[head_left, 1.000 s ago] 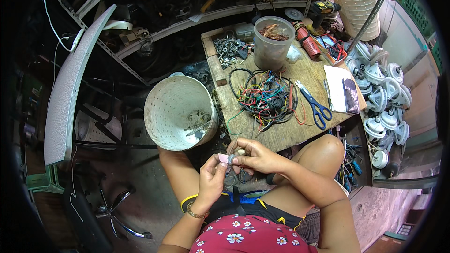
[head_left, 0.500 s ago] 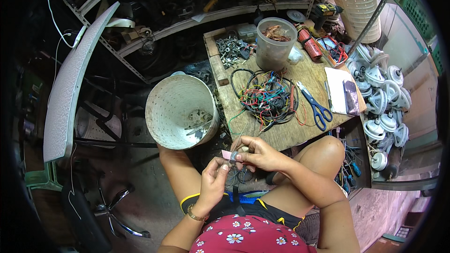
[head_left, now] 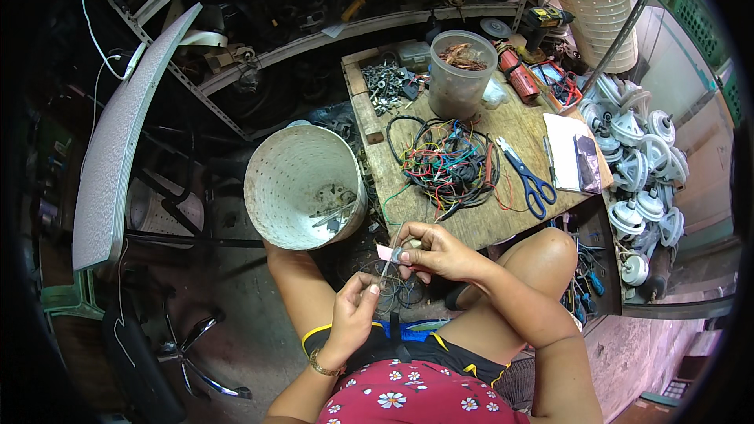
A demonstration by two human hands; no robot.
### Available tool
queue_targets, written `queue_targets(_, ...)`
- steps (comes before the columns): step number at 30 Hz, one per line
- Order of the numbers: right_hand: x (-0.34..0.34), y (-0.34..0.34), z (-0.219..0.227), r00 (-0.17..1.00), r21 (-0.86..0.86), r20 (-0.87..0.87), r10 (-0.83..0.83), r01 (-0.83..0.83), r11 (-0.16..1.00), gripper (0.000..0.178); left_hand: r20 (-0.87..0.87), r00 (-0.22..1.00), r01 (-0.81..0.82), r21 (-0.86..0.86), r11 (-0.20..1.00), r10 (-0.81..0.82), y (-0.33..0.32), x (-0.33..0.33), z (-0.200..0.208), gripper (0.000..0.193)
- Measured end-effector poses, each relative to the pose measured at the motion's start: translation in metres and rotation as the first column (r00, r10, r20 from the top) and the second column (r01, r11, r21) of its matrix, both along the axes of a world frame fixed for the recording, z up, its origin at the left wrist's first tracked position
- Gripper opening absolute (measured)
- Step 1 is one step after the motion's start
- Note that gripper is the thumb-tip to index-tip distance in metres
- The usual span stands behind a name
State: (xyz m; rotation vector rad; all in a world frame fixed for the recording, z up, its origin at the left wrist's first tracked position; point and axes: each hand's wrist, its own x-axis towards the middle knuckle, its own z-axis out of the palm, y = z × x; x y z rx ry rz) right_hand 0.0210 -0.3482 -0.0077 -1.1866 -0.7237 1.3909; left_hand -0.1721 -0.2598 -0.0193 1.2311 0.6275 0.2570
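Note:
In front of my lap, my left hand (head_left: 356, 306) pinches a thin grey wire (head_left: 385, 271) between thumb and forefinger. My right hand (head_left: 432, 254) is closed just above and to the right. Its thumb presses on a small flat pinkish piece (head_left: 384, 252), perhaps a blade, against the same wire; the fingers partly hide it. More loose thin wires (head_left: 404, 295) hang below the hands. On the wooden table (head_left: 377, 169) ahead lies a tangled heap of coloured wires (head_left: 448, 161), and blue-handled scissors (head_left: 530, 180) rest to its right.
A white perforated bucket (head_left: 271, 188) stands left of the table. A plastic tub (head_left: 455, 94) of copper scrap, a pile of screws (head_left: 385, 86) and a notebook (head_left: 561, 137) sit on the table. White round plastic parts (head_left: 648, 204) are heaped at the right.
My left hand has drawn slightly down and left, away from my right hand, so more wire shows between them. The right hand has barely shifted.

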Motion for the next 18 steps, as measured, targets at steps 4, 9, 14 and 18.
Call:
queue_targets(4, 0.000, 0.000, -0.002, 1.000, 0.010, 0.016, 0.016, -0.016, 1.000, 0.014, -0.020, 1.000, -0.004, 0.018, 1.000, 0.005, -0.001, -0.004, 0.003, 0.012)
queue_targets(9, 0.001, -0.001, -0.002, 1.000, -0.024, 0.004, -0.001, 0.001, 1.000, 0.014, -0.013, 1.000, 0.018, 0.061, 0.998, -0.018, 0.000, -0.009, 0.001, 0.013)
queue_targets(14, 0.003, 0.000, -0.007, 0.999, -0.015, -0.016, -0.042, 0.042, 0.999, 0.014, -0.023, 1.000, 0.017, 0.070, 0.997, -0.016, -0.001, -0.013, 0.003, 0.015)
queue_targets(18, 0.008, -0.001, -0.004, 0.998, -0.031, -0.018, -0.067, 0.066, 0.997, 0.014, -0.031, 0.999, 0.021, 0.088, 0.996, -0.018, -0.002, -0.019, 0.002, 0.015)
